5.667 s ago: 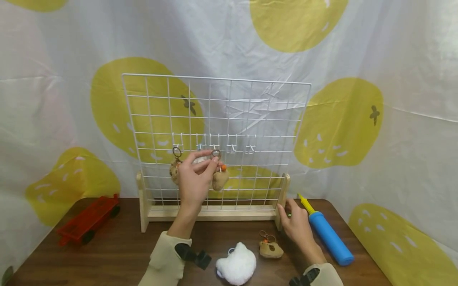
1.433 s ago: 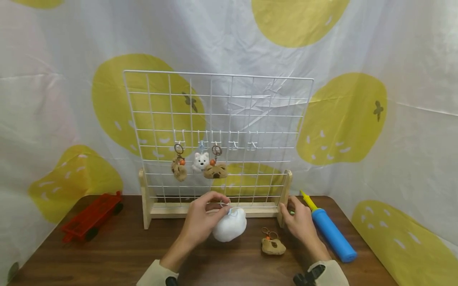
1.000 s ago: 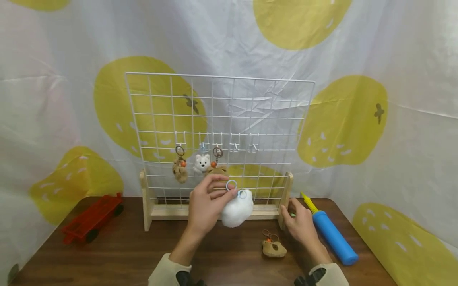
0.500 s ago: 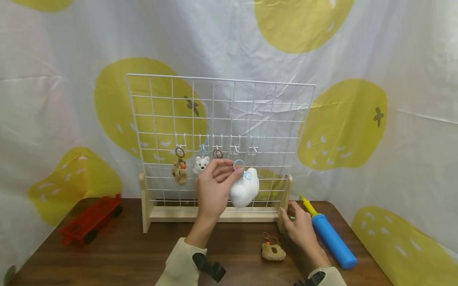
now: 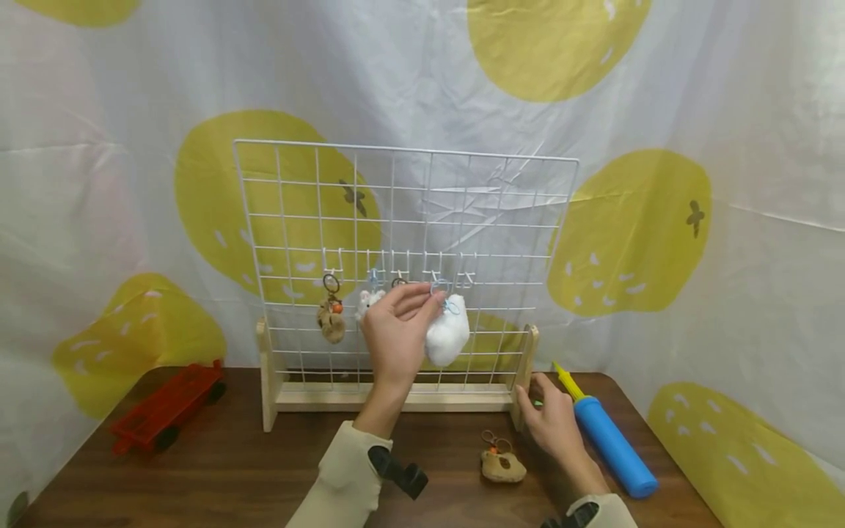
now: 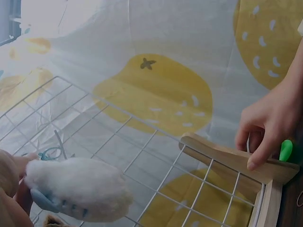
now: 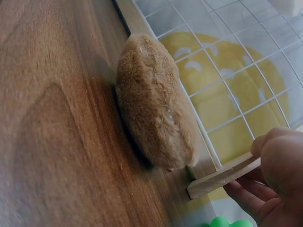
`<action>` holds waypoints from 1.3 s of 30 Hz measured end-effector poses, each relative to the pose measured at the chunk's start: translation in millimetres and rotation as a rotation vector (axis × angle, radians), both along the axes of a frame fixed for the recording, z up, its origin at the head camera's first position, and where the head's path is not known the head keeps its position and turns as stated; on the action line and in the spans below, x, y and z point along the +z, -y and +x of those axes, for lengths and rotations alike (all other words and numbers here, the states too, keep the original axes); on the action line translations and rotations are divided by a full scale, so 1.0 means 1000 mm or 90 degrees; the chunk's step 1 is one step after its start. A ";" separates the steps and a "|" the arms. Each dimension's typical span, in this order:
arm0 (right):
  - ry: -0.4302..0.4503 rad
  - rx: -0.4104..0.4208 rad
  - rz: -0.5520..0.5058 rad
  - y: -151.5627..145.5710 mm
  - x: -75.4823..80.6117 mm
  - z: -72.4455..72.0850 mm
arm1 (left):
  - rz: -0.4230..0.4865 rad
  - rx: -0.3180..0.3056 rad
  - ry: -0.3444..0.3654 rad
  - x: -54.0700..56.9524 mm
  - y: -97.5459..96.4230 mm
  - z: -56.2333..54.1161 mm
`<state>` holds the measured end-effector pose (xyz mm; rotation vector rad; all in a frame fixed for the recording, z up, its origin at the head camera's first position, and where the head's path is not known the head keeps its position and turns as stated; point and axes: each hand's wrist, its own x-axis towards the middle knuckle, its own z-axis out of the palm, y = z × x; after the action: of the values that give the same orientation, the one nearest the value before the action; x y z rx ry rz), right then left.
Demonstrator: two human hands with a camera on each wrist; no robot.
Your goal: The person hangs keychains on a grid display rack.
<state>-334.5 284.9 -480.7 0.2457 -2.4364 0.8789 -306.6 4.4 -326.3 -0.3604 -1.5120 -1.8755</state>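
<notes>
Two hands work well apart, each clamped on something different. The left hand (image 5: 399, 326) is raised in front of the wire rack (image 5: 405, 149), its forearm slanting up from the lower edge of the head view, back of the hand towards the camera. Its thumb and fingertips pinch a pale blue ring (image 5: 441, 284), and the white plush toy (image 5: 447, 336) hangs just beside the fingers, clear of the table (image 5: 231, 477). That ring sits right by the fourth hook (image 5: 432, 274) from the left — whether it is over the hook, I cannot tell. The right hand (image 5: 551, 414) is much lower, reaching in from the bottom right, and grips the rack's right wooden post (image 5: 526, 367) — thumb on one face, fingers bent round the other, as the left wrist view shows. A bright green object (image 6: 286, 150), partly hidden, shows beside that post. On the rack's left part hang a brown plush toy (image 5: 331, 323) and a small white dog (image 5: 368, 303); the dark ring (image 5: 399, 282) next to them is partly covered by the left hand. Near the right hand, a brown keychain (image 5: 503, 467) lies on the table, a blue pump (image 5: 614, 447) rests to its right, and a red cart (image 5: 168, 411) stands at far left.
</notes>
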 end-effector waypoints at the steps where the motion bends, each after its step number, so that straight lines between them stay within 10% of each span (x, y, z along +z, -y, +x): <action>1: 0.000 0.000 0.000 0.000 0.000 0.000 | 0.000 0.004 0.002 0.000 0.000 0.000; 20: -0.002 0.003 0.004 0.005 -0.003 0.002 | -0.049 0.052 -0.052 -0.016 0.024 0.015; 39: -0.005 0.002 0.004 0.000 -0.001 -0.001 | -0.155 -0.062 -0.059 -0.084 -0.005 0.024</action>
<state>-335.1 285.0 -481.7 0.2554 -2.4317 0.8710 -282.4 9.0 -410.7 -0.6348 -1.6903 -1.7246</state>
